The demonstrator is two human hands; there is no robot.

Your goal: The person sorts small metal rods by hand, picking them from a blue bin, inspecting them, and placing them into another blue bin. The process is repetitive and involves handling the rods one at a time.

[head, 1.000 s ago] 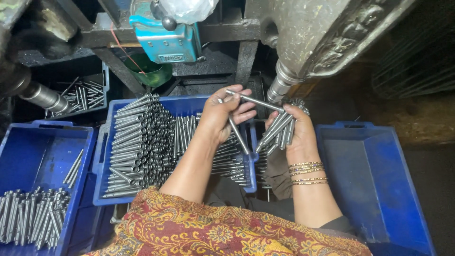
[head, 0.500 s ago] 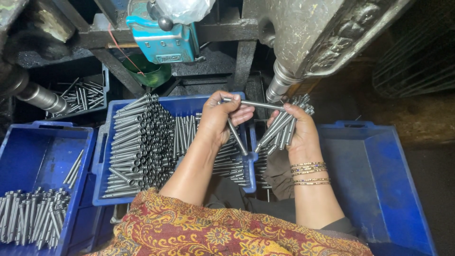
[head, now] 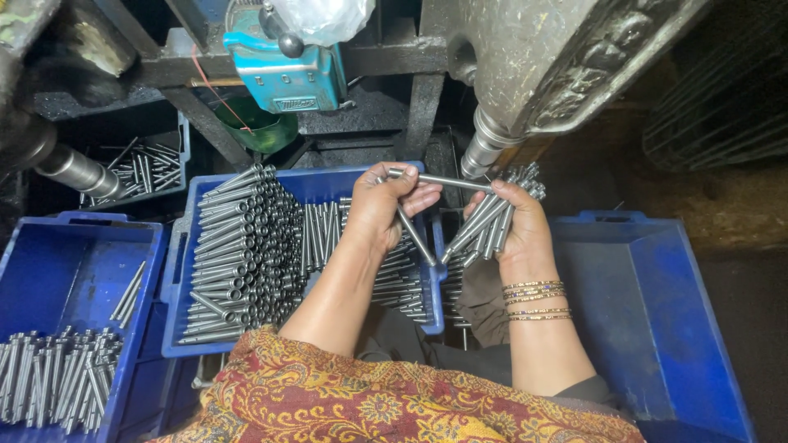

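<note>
Steel rod (head: 443, 180) | left hand (head: 386, 209) | now nearer machine spindle (head: 480, 154)

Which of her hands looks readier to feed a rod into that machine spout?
Probably the left hand: it pinches a single rod whose tip points toward the spout. The right hand is full, gripping a bundle.

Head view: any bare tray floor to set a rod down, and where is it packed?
Free: the right blue plastic tray, floor bare beside the right hand; the far half of the left blue tray, above its rod pile. Crowded: the middle blue tray, full of metal rods under the left hand.
</note>
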